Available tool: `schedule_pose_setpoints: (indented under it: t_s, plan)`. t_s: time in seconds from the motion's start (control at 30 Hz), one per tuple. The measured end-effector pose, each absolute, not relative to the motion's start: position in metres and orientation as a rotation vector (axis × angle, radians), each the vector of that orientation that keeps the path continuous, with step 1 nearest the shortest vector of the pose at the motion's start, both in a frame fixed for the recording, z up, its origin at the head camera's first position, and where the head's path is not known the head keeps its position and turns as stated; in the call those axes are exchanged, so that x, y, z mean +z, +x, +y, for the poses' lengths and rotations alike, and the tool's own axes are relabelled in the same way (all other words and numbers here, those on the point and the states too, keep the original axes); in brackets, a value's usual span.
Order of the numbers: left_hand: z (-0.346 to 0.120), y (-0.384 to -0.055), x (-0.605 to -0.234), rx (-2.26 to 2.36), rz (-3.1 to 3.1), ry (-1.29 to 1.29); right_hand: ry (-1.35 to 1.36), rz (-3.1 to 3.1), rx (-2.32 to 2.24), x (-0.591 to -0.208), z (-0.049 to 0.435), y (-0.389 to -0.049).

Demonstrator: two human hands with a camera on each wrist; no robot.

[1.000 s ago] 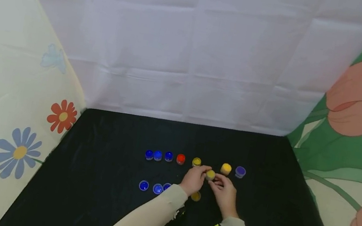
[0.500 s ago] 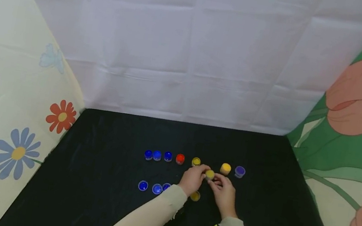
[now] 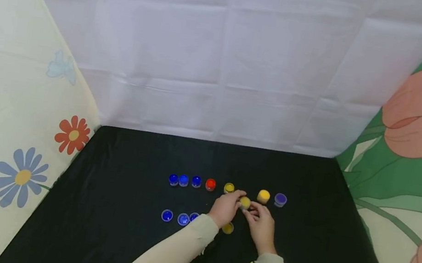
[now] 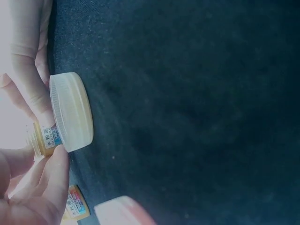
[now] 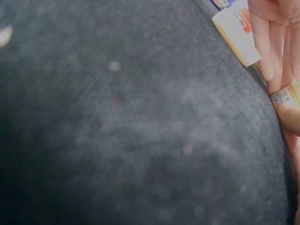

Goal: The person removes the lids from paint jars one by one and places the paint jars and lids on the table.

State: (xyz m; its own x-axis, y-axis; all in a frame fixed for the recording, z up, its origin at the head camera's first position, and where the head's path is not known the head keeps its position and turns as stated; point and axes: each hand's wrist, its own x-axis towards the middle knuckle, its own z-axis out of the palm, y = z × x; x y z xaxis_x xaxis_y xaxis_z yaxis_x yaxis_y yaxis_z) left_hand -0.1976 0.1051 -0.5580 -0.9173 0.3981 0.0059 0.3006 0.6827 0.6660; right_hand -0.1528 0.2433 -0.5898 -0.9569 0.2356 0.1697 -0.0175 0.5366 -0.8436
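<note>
In the head view a small yellow paint jar [image 3: 244, 203] is held between both hands. My left hand [image 3: 225, 208] pinches it from the left, and my right hand [image 3: 260, 223] pinches its right side with thumb and fingers. Printed label and yellow paint show on the jar [image 4: 48, 139] between the fingertips in the left wrist view. Nearer that camera, a pale yellowish ridged lid [image 4: 72, 112] overlaps the jar. A yellow jar [image 3: 229, 187] stands just beyond my left fingers. To the right are a yellow-orange jar [image 3: 263, 196] and a purple jar [image 3: 280, 200].
Left along the back row stand a red jar [image 3: 210, 185] and several blue jars [image 3: 183, 180]. Nearer lie blue round pieces [image 3: 167, 215] and a yellow round piece [image 3: 228, 228], partly behind my left forearm. All are on a black cloth [image 3: 124, 173] before a white backdrop [image 3: 223, 59].
Both hands keep their hold on the yellow jar in nearly the same place. The rows of jars have not moved; only the head view shifts slightly.
</note>
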Motion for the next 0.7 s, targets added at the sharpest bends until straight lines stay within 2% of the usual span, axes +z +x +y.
schedule_pose_setpoints:
  t_s: [0.7]
  plan:
    - [0.1012,-0.1990,-0.5508,0.962,2.748,0.648,-0.130,-2.456,1.314,-0.5932,0.2419,-0.1522]
